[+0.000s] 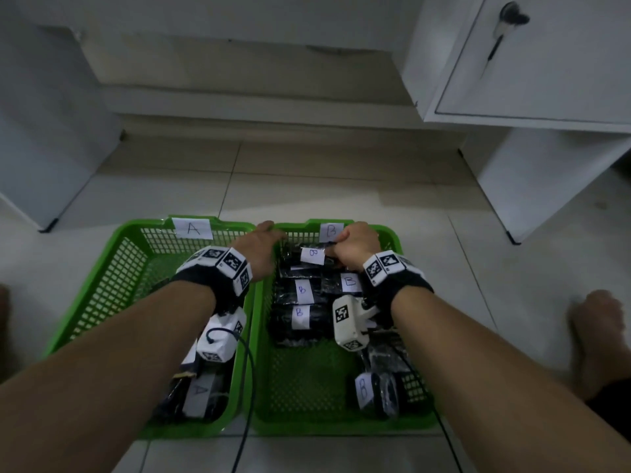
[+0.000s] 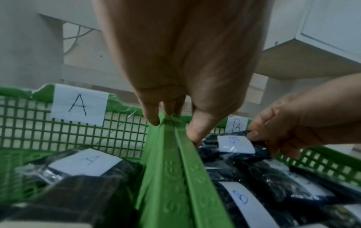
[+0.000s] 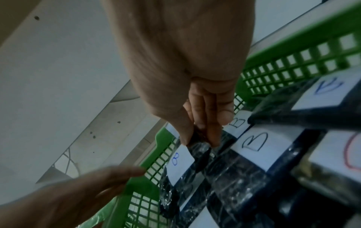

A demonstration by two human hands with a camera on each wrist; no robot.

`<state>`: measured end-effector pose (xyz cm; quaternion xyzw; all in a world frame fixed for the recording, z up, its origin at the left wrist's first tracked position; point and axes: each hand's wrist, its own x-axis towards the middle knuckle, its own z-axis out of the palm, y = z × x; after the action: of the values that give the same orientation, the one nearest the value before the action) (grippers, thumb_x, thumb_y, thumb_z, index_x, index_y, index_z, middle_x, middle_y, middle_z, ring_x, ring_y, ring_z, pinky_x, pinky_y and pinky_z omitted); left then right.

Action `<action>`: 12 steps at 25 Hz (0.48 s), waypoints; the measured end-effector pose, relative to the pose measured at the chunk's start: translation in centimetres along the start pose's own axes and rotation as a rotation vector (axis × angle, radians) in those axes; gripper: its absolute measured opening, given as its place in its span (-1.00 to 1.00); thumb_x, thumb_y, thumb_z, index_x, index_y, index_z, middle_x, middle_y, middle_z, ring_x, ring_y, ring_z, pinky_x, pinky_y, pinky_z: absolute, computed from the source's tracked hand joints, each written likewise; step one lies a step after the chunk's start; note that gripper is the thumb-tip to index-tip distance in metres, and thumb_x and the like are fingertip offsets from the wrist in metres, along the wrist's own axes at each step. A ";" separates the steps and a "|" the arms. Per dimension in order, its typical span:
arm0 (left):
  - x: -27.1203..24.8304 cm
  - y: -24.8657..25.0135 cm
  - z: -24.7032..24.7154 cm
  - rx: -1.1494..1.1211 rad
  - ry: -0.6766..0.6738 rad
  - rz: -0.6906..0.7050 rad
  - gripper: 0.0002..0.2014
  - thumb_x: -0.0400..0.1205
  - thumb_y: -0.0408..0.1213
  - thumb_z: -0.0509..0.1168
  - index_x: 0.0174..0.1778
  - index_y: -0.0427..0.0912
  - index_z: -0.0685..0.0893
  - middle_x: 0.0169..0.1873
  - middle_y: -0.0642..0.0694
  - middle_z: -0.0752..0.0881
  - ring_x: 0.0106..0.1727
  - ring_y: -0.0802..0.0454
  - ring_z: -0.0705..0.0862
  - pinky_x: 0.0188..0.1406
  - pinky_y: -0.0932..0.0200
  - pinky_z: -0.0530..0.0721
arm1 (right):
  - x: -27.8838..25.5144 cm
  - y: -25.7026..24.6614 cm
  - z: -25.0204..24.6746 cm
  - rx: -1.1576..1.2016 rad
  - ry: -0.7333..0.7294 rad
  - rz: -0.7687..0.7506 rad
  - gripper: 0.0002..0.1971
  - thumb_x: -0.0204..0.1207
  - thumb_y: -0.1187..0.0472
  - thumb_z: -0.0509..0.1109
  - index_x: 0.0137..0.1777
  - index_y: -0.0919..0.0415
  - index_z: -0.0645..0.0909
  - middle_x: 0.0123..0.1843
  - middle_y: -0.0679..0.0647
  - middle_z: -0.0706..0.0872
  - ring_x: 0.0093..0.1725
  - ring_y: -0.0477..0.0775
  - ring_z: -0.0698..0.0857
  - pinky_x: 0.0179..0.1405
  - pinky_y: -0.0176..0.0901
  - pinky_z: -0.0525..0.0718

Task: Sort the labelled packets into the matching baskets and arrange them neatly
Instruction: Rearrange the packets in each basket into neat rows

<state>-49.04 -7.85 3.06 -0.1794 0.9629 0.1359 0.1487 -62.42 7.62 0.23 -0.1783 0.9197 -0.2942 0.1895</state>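
2 green baskets (image 1: 102, 295) on tiled floor (image 1: 307, 186)

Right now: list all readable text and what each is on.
"A": paper tag on left basket far wall.
"B": paper tag on right basket far wall.
"B": label of the packet that the right hand pinches; four more packets there also read "B".
"A": packet label in left basket.
Wristband square codes: no letters.

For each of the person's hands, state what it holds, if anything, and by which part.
Right hand pinches the end of a B packet. Left hand holds nothing, touching the rims where the baskets meet.
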 end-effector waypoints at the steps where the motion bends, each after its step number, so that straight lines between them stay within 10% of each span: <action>1: 0.0 0.0 0.2 -0.012 0.002 0.009 -0.27 0.53 -0.57 0.30 0.59 0.07 0.37 0.73 -0.11 0.03 0.43 -0.23 0.58 0.11 0.02 0.77 | 0.3 -0.1 0.5 -0.029 0.010 -0.028 -0.87 0.43 0.19 0.67 -0.11 0.23 0.85 -0.04 0.15 0.88 -0.05 0.14 0.84 -0.02 -0.09 0.81; 7: 0.6 -0.6 2.4 0.043 -0.039 -0.002 -0.33 0.58 -0.49 0.25 0.55 0.23 0.48 0.71 -0.07 -0.34 0.74 -0.16 -0.19 0.63 -0.22 0.30 | 0.5 0.6 2.7 -0.134 0.152 -0.117 -0.90 0.48 0.22 0.61 -0.19 0.24 0.85 -0.18 0.08 0.85 -0.15 0.07 0.81 0.01 -0.17 0.80; 12: 0.6 0.1 2.8 0.038 -0.041 -0.037 -0.15 0.51 -0.57 0.25 0.66 0.21 0.24 0.69 -0.08 -0.41 0.71 -0.13 -0.33 0.59 -0.28 0.35 | -0.6 1.6 1.1 -0.150 -0.009 -0.188 -0.79 0.54 0.41 0.46 0.05 0.18 0.87 0.09 0.05 0.88 0.02 0.02 0.82 0.17 -0.17 0.75</action>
<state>-48.93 -7.09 0.27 -0.1915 0.9586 0.1185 0.1741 -61.69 8.56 -1.40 -0.2785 0.9175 -0.2401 0.1514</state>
